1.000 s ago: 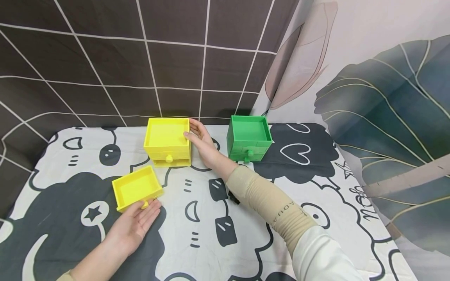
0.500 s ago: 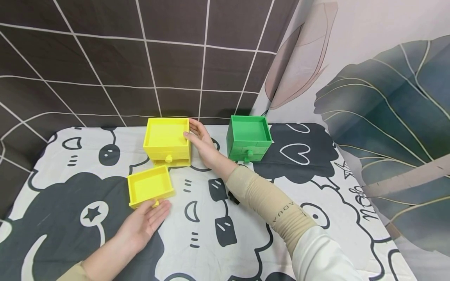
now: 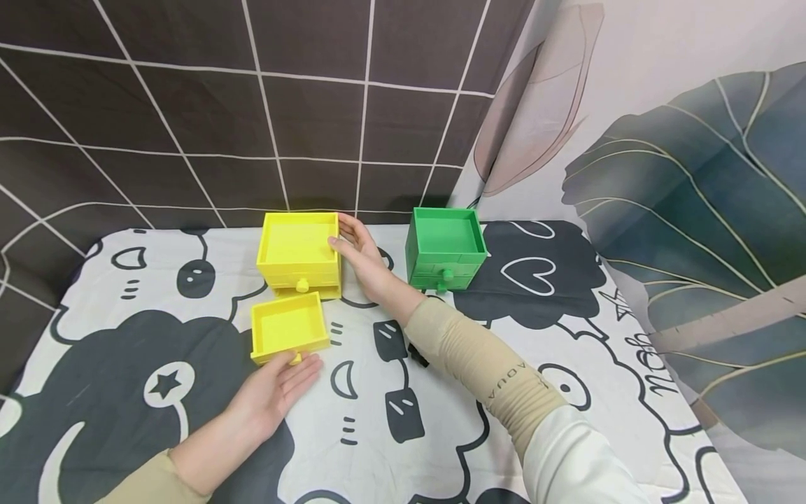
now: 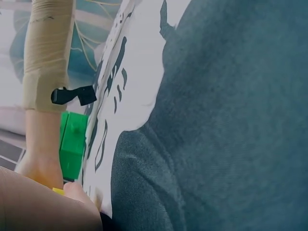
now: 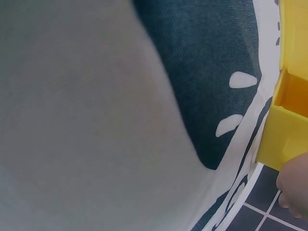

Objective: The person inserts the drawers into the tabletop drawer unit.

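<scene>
A small yellow drawer [image 3: 290, 324], hollow side up, lies near the front of the yellow drawer box [image 3: 301, 239]. My left hand [image 3: 277, 393], palm turned up, pinches the drawer's knob between thumb and fingers. The box has a knob on its upper drawer front and a gap below it. Against the box's right side is my right hand [image 3: 367, 262], its thumb over the top rim and its fingers along the side. In the right wrist view, part of the yellow box [image 5: 281, 132] shows, with an opening in its front.
To the right stands a green drawer box [image 3: 447, 241] with its drawers in. A patterned black-and-white cloth [image 3: 352, 469] covers the surface. Behind rises a dark cloth with a white grid [image 3: 321, 119]. A leaf-patterned curtain [image 3: 693, 196] hangs on the right.
My left hand has moved the small yellow drawer rightward and slightly away from me, turning it straighter toward the yellow box. My right hand and both boxes have stayed in place.
</scene>
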A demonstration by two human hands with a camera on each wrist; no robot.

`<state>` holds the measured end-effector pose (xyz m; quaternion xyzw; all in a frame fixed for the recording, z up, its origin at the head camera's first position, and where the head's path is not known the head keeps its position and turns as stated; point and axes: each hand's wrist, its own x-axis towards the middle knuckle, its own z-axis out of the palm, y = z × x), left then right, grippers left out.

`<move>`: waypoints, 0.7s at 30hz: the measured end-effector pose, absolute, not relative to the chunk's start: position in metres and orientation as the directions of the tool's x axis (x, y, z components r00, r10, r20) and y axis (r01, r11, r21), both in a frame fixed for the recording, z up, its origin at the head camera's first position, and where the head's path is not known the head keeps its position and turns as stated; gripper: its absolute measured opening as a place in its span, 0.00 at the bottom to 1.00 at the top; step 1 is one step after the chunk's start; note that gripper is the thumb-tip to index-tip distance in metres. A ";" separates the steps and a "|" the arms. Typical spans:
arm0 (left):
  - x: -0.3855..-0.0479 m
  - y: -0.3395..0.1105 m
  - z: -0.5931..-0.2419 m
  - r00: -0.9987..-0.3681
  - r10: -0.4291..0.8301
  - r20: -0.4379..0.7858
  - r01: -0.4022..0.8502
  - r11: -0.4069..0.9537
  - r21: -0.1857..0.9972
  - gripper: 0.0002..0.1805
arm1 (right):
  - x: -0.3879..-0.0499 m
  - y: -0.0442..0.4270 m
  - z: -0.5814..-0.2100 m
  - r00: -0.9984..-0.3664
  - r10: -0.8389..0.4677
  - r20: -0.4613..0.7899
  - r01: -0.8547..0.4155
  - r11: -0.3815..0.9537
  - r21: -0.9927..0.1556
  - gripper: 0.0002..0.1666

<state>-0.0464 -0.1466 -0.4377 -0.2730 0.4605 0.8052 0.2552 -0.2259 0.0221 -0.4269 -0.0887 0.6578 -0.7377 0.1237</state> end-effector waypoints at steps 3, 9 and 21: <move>-0.049 -0.144 -0.437 -0.722 0.148 -0.676 -0.660 -0.441 0.608 0.19 | -0.226 0.022 -0.427 -0.954 -0.299 -0.029 0.062 -0.103 -0.993 0.36; -0.054 -0.141 -0.436 -0.726 0.140 -0.673 -0.657 -0.429 0.620 0.18 | -0.225 0.022 -0.427 -0.954 -0.299 -0.024 0.058 -0.104 -0.993 0.36; -0.058 -0.137 -0.430 -0.730 0.175 -0.661 -0.664 -0.414 0.623 0.15 | -0.226 0.023 -0.427 -0.951 -0.307 -0.029 0.060 -0.094 -0.994 0.36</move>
